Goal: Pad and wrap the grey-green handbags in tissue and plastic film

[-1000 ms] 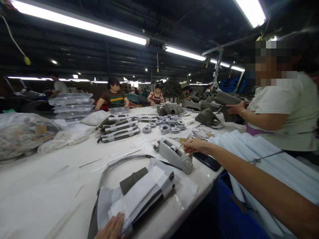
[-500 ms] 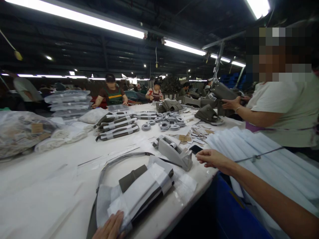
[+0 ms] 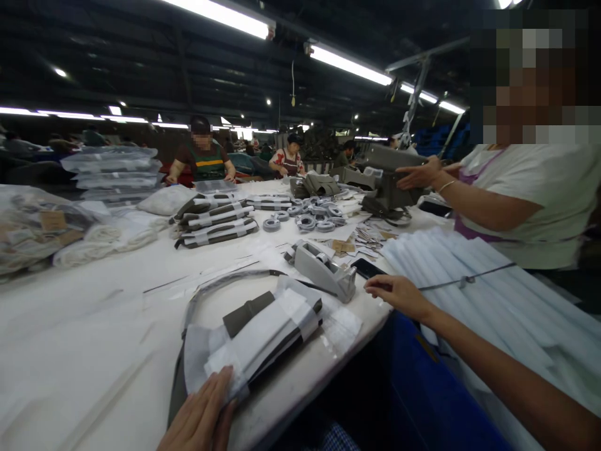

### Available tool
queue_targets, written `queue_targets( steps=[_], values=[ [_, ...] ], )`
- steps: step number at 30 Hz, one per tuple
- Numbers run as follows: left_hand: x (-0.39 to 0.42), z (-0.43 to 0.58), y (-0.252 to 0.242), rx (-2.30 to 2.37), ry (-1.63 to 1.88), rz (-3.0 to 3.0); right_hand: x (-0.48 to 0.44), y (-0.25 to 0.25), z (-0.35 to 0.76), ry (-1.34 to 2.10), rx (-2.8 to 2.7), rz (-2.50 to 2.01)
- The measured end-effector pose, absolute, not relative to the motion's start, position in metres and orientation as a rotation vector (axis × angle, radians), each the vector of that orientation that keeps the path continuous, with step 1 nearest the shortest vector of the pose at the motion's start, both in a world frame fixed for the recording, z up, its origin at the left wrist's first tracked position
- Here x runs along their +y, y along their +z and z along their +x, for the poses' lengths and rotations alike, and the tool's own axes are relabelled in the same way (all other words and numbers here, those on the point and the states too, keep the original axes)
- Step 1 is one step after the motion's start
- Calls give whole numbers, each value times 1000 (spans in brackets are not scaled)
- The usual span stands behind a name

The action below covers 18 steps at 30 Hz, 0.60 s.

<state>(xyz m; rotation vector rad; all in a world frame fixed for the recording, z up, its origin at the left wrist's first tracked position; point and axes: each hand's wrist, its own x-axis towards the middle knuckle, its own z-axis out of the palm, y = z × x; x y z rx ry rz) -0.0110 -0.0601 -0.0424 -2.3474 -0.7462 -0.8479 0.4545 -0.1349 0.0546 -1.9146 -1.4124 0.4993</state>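
Observation:
My left hand (image 3: pixel 201 416) lies flat with fingers stretched out on the near end of a grey strap bundle wrapped in white paper (image 3: pixel 263 335), at the table's front edge. A thin grey strap (image 3: pixel 225 282) loops out behind it. My right hand (image 3: pixel 397 293) hovers just right of the grey tape dispenser (image 3: pixel 322 266), fingers curled and pinched together; what they hold, if anything, is too small to make out. A black phone (image 3: pixel 369 268) lies between the hand and the dispenser.
Finished wrapped bundles (image 3: pixel 216 222) and rolls of tape (image 3: pixel 305 220) lie mid-table. White paper rolls (image 3: pixel 474 282) stack at the right over a blue bin (image 3: pixel 422 388). A co-worker in white (image 3: pixel 530 200) handles a grey bag (image 3: pixel 389 181). Plastic bags (image 3: pixel 37 228) sit left.
My right hand has drawn back from the tape dispenser toward the table's edge. My left hand shows more as the view tipped down. The co-worker lifted the grey bag.

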Motion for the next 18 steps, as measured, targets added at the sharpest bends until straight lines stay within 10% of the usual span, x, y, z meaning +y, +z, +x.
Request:
queue_targets(
  steps=[18],
  values=[
    [-88,8,-27,-1208,-1092,-2462,22,96,197,758,-2974,-861]
  ],
)
